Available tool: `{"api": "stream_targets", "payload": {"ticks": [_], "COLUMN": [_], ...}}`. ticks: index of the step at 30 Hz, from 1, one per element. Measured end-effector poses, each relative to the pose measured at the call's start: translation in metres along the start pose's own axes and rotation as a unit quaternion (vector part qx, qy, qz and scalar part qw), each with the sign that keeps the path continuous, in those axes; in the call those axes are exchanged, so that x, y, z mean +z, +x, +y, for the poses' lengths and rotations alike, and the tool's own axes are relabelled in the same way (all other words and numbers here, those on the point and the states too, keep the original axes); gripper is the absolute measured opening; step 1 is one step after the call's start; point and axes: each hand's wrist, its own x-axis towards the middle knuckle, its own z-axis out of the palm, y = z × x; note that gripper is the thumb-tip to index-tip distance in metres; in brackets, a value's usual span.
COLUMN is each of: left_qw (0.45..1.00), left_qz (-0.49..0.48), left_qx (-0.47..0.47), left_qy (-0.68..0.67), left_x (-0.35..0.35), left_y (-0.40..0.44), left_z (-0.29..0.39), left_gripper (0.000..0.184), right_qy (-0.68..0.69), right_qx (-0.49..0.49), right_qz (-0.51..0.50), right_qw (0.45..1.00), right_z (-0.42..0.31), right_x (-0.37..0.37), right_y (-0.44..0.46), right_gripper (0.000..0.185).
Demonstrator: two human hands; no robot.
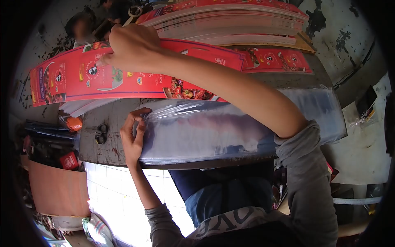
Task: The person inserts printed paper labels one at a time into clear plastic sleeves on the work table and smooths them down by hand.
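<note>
My right hand (133, 45) reaches across to the upper left, closed on the upper edge of a long red printed sheet (144, 88) with food pictures. The sheet bows in a curve above the worktable, its left end raised. Below it lies a stack of clear plastic sleeves (205, 136), shiny and wrinkled near its left end. My left hand (133, 136) is at that left end, thumb and fingers curled on the plastic's edge, where creases spread out. My right forearm hides part of the sheet and sleeves.
A thick stack of red printed sheets (230, 24) stands at the back, with another red sheet (279, 61) beneath it. Scissors (101, 133) lie on the worktable (113, 113) left of my left hand. An orange bundle (74, 123) sits farther left. People (82, 31) are at the upper left.
</note>
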Motion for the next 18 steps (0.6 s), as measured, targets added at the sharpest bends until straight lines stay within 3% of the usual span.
{"api": "stream_targets", "payload": {"ticks": [4,5,7,9,11,13,15,18], "left_qw": [0.997,0.997,0.996,0.995,0.992,0.995,0.994,0.992], "left_qz": [0.011,0.012,0.049,0.058,0.071,0.038,0.017,-0.021], "left_qx": [-0.064,-0.066,-0.056,-0.047,-0.038,-0.083,-0.100,-0.093], "left_qy": [-0.044,-0.043,-0.039,-0.069,-0.101,-0.028,-0.034,-0.080], "left_x": [-0.002,-0.002,0.001,0.003,0.003,-0.001,-0.008,-0.023], "left_y": [-0.004,-0.004,-0.001,-0.001,-0.001,0.000,0.004,0.030], "left_z": [-0.009,-0.007,-0.002,-0.010,-0.011,-0.004,-0.013,-0.033], "left_gripper": [0.035,0.035,0.039,0.038,0.036,0.028,0.025,0.021], "right_qy": [-0.036,-0.038,-0.083,-0.068,-0.115,-0.164,-0.160,-0.156], "right_qx": [0.011,0.009,0.069,0.059,0.101,0.072,0.127,0.112], "right_qz": [-0.036,-0.026,-0.119,-0.103,-0.117,-0.102,-0.138,-0.145], "right_qw": [0.999,0.999,0.987,0.991,0.981,0.979,0.969,0.971], "right_z": [0.013,0.019,0.029,0.059,0.071,0.094,0.106,0.132], "right_x": [-0.013,-0.018,-0.040,-0.052,-0.083,-0.112,-0.144,-0.185], "right_y": [-0.022,-0.030,-0.047,-0.074,-0.103,-0.133,-0.154,-0.174], "right_gripper": [0.054,0.055,0.046,0.061,0.059,0.059,0.056,0.050]}}
